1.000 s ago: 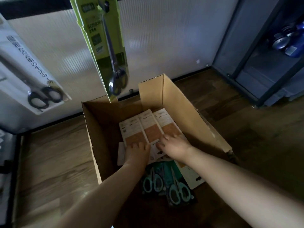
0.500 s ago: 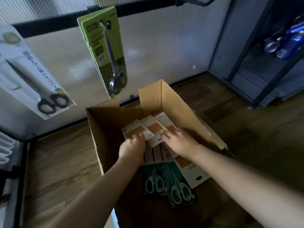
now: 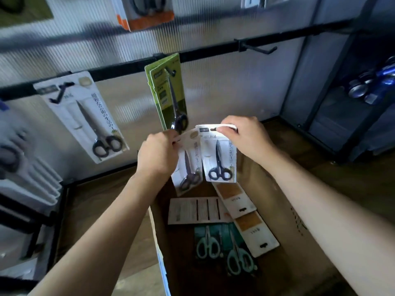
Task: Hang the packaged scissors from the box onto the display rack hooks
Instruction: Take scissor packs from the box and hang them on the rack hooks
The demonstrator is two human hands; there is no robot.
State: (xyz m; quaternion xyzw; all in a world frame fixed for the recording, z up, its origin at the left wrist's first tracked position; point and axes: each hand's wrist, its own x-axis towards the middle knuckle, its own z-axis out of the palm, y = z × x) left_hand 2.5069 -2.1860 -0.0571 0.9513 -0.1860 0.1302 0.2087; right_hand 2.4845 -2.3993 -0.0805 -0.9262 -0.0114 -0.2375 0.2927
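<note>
- Your left grip point(image 3: 159, 153) pinches the top of one white scissors pack point(image 3: 188, 165).
- Your right grip point(image 3: 245, 137) pinches the top of a second white pack point(image 3: 220, 159), just beside the first.
- Both packs hang above the open box point(image 3: 277, 210).
- An empty hook point(image 3: 258, 49) sits above your right grip.

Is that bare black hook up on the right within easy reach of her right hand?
Probably yes: the empty hook sits above the right hand, nothing between, though it holds a scissors pack.
</note>
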